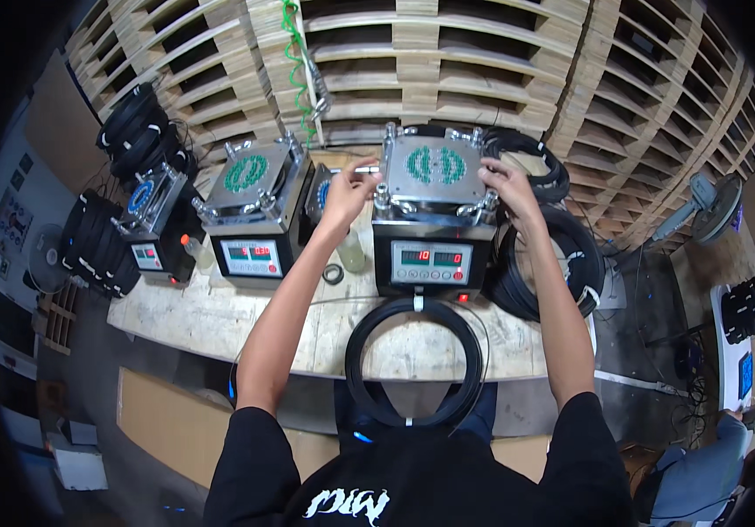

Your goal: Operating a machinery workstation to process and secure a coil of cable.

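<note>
In front of me stands a bench machine (430, 260) with a red-lit display. Its square metal top plate (411, 183) carries a round pattern of green pieces. My left hand (348, 198) is at the plate's left edge, thumb and fingers closed on a small white and silver cylinder (366, 169). At the right edge, my right hand (511, 186) has its fingers bent against the plate's side by a corner post; whatever they grip is hidden. A coil of black cable (355, 360) with white ties lies below the machine, overhanging the bench's front edge.
Similar machines (250, 224) (154, 220) stand to the left on the wooden bench (307, 338). A bottle (351, 255) and black rings (333, 273) sit between them. Black cable coils (553, 255) pile up on both sides. Pallets (448, 53) rise behind; another person (698, 474) is at lower right.
</note>
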A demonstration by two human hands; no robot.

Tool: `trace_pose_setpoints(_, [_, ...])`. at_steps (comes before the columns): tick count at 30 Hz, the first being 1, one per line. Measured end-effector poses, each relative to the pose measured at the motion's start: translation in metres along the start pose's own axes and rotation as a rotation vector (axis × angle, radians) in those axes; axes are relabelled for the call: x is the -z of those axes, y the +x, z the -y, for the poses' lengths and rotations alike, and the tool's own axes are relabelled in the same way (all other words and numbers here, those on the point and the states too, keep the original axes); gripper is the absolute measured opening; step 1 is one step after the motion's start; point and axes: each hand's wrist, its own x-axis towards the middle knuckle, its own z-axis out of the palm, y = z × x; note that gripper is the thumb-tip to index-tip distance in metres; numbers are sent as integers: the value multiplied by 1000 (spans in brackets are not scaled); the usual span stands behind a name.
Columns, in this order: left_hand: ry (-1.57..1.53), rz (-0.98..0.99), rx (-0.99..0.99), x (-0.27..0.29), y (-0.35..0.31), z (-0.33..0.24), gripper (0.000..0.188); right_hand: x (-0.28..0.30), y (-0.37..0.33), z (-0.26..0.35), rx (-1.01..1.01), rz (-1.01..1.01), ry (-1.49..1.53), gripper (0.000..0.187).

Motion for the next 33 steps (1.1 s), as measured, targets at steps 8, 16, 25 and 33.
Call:
trace_pose_setpoints(8, [571, -61, -295, 30, -143, 95, 26, 30, -148, -71, 163, -118, -336, 22])
trace_pose_setpoints(16, [1046, 292, -55, 10, -183, 130, 77, -42, -264, -149, -115, -6, -626, 52])
trace_pose_setpoints(25, [873, 52, -63, 7, -250, 79, 43, -60, -285, -96, 90, -32, -618, 56])
trace_pose_setpoints(33, [776, -365, -405, 108, -264, -8, 40, -144, -220, 13, 452, 132, -463, 46])
